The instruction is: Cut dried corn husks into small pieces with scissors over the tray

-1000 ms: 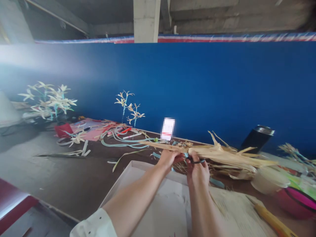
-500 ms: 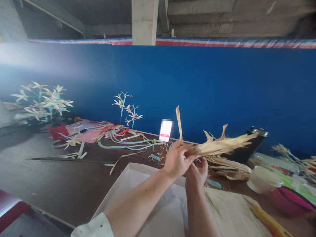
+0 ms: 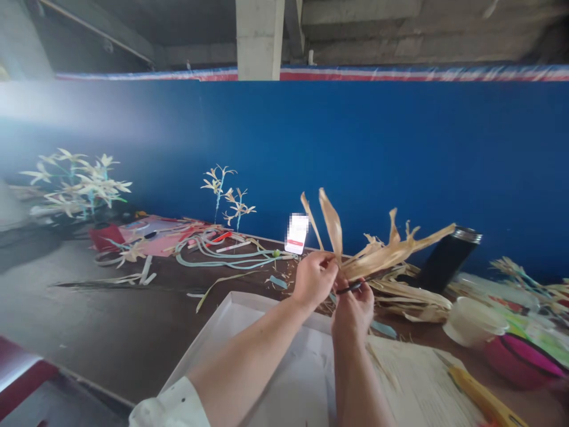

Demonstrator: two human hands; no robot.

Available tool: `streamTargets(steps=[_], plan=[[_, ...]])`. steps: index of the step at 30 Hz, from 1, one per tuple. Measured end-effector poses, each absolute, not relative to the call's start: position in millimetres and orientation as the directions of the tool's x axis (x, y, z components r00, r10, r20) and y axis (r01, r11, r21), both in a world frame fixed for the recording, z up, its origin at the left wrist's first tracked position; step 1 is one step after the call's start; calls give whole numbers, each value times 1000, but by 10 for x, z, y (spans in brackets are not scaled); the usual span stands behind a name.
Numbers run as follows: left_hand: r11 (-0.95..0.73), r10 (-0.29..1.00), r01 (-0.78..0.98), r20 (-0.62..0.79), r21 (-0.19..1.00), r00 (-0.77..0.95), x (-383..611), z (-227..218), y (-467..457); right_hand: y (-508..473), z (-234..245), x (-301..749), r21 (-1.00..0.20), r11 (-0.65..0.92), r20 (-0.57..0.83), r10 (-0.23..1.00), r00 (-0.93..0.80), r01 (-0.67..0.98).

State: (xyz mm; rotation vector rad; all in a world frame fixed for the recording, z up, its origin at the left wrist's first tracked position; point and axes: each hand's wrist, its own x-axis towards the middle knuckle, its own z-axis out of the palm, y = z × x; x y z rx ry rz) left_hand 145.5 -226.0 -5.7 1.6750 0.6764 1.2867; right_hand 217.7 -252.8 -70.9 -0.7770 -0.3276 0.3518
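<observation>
Blue wall [image 3: 400, 154] backs the table [image 3: 111, 320]; my left hand [image 3: 313, 280] pinches the husk bundle [image 3: 391, 252], my right hand [image 3: 353, 308] at five o'clock clamps its base; I'd grip tight.

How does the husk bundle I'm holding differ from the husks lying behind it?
The held bundle is raised, tips fanning upward; the loose husks lie flat on the table. The left hand and right hand pinch the bundle's base; the loose husks are untouched. Both are dry, tan strips.

dark flask [image 3: 447, 258] right, white tray [image 3: 208, 347] below
</observation>
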Motion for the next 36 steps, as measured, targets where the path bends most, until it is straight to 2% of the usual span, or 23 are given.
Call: streamTargets(steps=[2,5,7,10,13,18,22,28,32,36], plan=[[-245,904,-178,291,953,313,1450,-81,-2203,-2536,-678,2186,-697,687,121,397,910,-207],[42,930,-326,82,944,358,1422,-168,-2120,-2538,-658,2208,-666,714,78,354,932,-215],[150,919,-399,21,905,393,1399,-240,-2087,-2534,-664,2212,-672,713,88,344,935,-199],[237,895,-499,12,833,446,1375,-306,-2077,-2529,-682,2197,-700,701,150,336,930,-140],[263,880,-540,31,800,475,1368,-310,-2089,-2530,-684,2173,-714,694,198,327,924,-93],[204,859,-516,101,832,503,1367,-300,-2090,-2523,-676,2142,-746,663,216,315,924,-52],[192,906,-459,23,867,423,1354,-335,-2048,-2513,-715,2121,-741,665,216,365,906,-91],[211,915,-315,-73,925,397,1299,-387,-1990,-2529,-708,2111,-716,659,99,425,900,-232],[252,918,-346,-111,904,380,1311,-420,-1976,-2535,-672,2104,-712,637,-3,419,908,-296],[247,931,-389,-106,887,349,1336,-446,-1994,-2540,-682,2107,-729,611,-8,443,896,-309]])
